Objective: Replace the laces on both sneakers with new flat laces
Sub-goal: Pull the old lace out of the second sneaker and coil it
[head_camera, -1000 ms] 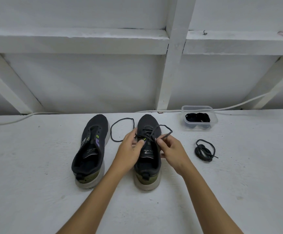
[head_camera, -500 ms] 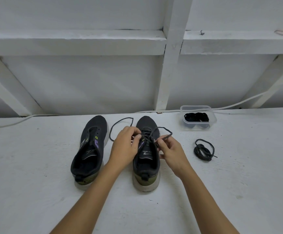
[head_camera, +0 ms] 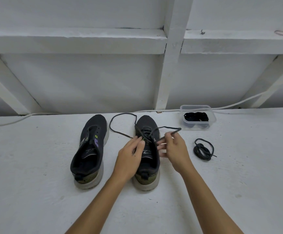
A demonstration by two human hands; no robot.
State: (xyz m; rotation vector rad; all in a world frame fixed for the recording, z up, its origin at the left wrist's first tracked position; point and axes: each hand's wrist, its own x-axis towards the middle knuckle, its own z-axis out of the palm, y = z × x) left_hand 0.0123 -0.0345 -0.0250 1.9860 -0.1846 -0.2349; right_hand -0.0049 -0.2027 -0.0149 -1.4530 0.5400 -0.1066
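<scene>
Black lace (head_camera: 120, 130) on the right sneaker (head_camera: 147, 149), on the surface (head_camera: 36, 191), looks limp and light. I see my right hand (head_camera: 174, 149) pinching one strand; my left hand (head_camera: 130, 157) touches the eyelets, fingers straight. I'd grip near the stiff tip.

Two bare forearms reached forward from the lower edge of the view, converging toward the middle. The left hand (head_camera: 131, 155) lay palm down, its wrist straight, its fingers (head_camera: 136, 140) extended forward and close together, the tips lightly bent. The right hand (head_camera: 174, 148) sat just beside it, apart from it, its fingers (head_camera: 162, 141) curled inward toward the left hand with the thumb (head_camera: 168, 134) raised in a pinching pose.
</scene>
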